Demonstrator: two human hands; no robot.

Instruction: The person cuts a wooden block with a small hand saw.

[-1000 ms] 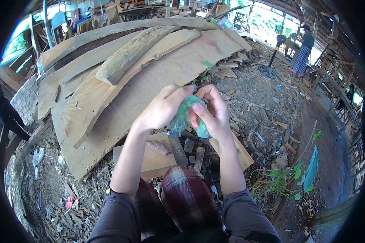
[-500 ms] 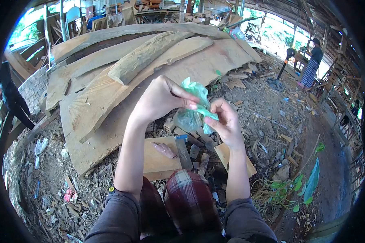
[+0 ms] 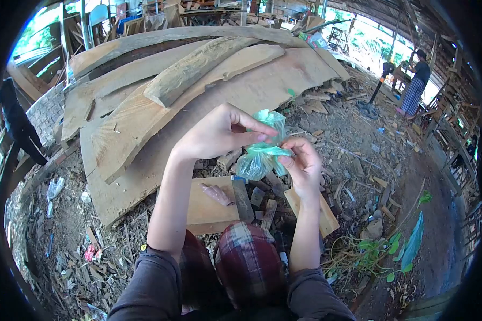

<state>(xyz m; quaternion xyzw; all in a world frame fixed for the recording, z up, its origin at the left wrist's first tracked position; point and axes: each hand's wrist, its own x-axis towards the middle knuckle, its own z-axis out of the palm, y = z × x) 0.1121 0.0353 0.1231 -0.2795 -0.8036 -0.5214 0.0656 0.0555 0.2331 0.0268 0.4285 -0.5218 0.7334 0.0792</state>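
A thin, translucent green plastic bag point(image 3: 256, 165) hangs crumpled in front of me, gathered at a twisted neck between my hands. My left hand point(image 3: 219, 132) comes in from the left, its thumb and index finger pinched at the bag's upper part. On the other side my right hand point(image 3: 304, 167) grips the twisted end between thumb and fingers. What the bag holds, if anything, cannot be made out. Below, a crumpled pinkish-brown wrapper or cloth-like piece point(image 3: 217, 194) lies on a pale wooden board point(image 3: 206, 211) just past my knees.
Large sawn wood slabs point(image 3: 160, 128) are stacked ahead. Wood scraps and litter cover the ground. A leafy green plant point(image 3: 377, 249) lies at the right. A person point(image 3: 416, 83) in a checked wrap stands at the far right, beside an upright tool point(image 3: 380, 85). Another person's dark-clothed legs point(image 3: 21, 131) show at left.
Both hands and the bag have shifted slightly to the right and down in view. The left index finger and thumb have spread a little. The view has tilted slightly.
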